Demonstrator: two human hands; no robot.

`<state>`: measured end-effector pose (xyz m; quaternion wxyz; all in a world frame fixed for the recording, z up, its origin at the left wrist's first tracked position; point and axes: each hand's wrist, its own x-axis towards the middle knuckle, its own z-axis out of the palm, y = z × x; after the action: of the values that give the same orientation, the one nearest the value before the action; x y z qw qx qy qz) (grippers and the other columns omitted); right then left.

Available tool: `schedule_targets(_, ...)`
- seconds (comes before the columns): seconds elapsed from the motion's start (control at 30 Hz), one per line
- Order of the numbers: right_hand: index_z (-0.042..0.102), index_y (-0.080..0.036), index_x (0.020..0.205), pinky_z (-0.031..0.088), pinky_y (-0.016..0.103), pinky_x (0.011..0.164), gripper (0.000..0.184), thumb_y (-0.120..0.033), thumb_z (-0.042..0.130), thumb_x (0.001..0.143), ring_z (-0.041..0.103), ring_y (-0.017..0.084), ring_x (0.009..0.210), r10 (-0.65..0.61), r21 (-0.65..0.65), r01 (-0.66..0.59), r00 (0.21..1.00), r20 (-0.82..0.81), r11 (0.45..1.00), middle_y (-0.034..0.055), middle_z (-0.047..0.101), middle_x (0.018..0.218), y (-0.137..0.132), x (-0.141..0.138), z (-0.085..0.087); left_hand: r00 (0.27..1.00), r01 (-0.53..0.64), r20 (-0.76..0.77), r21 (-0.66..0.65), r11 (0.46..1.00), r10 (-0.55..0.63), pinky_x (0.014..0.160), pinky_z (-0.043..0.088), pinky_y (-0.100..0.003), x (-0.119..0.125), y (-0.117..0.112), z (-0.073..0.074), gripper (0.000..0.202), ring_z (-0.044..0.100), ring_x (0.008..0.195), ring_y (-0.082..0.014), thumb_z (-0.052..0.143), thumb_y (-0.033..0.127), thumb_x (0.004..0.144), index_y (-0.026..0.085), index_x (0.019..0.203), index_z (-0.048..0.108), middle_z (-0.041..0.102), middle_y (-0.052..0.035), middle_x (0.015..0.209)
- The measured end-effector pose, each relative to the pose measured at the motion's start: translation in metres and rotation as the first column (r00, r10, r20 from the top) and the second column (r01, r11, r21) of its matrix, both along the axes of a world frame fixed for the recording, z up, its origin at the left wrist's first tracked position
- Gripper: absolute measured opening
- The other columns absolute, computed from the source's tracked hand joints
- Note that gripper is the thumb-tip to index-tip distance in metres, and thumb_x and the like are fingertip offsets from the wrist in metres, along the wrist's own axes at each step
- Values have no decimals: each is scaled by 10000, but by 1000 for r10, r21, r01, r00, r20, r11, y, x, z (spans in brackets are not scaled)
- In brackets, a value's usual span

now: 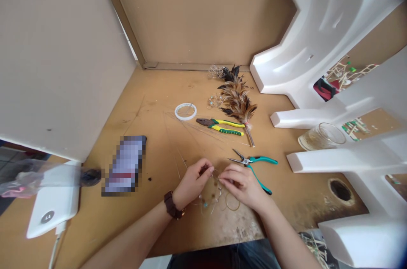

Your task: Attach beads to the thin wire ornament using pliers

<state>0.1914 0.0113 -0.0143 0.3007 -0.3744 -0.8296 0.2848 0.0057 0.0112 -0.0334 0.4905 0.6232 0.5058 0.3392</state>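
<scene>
Head view: a thin beaded wire [211, 197] was held, fingertips [210, 169] pressed together on it, by the left hand [192, 183] and right hand [241, 186], just left of teal-handled needle-nose pliers [256, 165]; a feather bundle [237, 101] was placed beyond the pliers.

Thin, loosely tangled wire loops [213, 198], tiny blue bead [205, 204] strung among them

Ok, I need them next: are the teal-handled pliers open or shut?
Open: the teal-handled pliers lie with their jaws apart and their handles spread.
</scene>
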Motion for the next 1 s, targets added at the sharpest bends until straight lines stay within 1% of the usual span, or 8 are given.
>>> schedule_targets(0.13,647,-193,846,422,233,575,148,-256,513,851,544,117,637,6,-77,-11,998,-65,997,38,604,750,0,0,2,1000,-12,3,-1,1000,12,582,361,-218,1,0,0,195,434,611,-112,452,327,842,169,741,504,476,24,644)
schedule_targets(0.33,636,-179,761,400,227,548,157,-292,551,829,519,112,605,-140,-239,97,975,-172,966,14,577,674,4,2,3,999,38,31,-6,999,-38,611,390,-232,1,-1,4,175,476,634,-123,447,310,848,171,768,518,509,10,673)
schedule_targets(0.43,640,-176,754,389,227,535,159,-300,563,819,508,109,592,-158,-267,104,969,-190,958,11,574,668,4,2,3,999,33,-8,130,991,-32,719,418,-280,0,-3,13,114,519,777,-163,457,245,837,181,855,549,561,-39,822)
schedule_targets(0.53,645,-180,754,393,229,538,157,-301,567,815,507,110,596,-154,-261,100,969,-195,960,9,575,669,4,0,3,996,58,-78,295,954,-36,846,393,-353,-1,-6,23,157,503,934,-207,474,182,811,201,948,548,571,-76,962)
schedule_targets(0.63,649,-182,749,397,229,537,161,-308,571,812,506,109,589,-146,-249,94,969,-201,964,8,577,658,3,-4,2,990,94,-134,341,935,-51,790,409,-341,-1,-10,28,203,514,865,-200,505,169,791,207,988,535,586,-65,892)
schedule_targets(0.77,652,-179,752,411,229,549,158,-306,576,808,527,112,604,-152,-265,91,963,-223,960,17,603,676,3,-7,0,978,128,-200,328,936,-63,699,401,-296,0,-11,27,100,511,757,-175,508,214,817,202,890,575,585,-40,778)
schedule_targets(0.9,655,-184,799,406,219,512,149,-312,577,803,511,104,560,-193,-317,111,952,-239,942,9,607,671,3,-7,-3,981,95,-190,276,957,-42,647,388,-263,0,-8,24,120,502,693,-155,476,242,844,194,801,577,567,-27,730)
schedule_targets(1.0,642,-191,868,438,234,549,158,-317,584,792,535,115,615,-274,-309,187,923,-270,933,40,624,796,4,-6,-7,990,22,-144,247,969,14,661,395,-256,-2,-7,21,134,520,716,-155,460,243,851,191,811,577,586,-33,768)
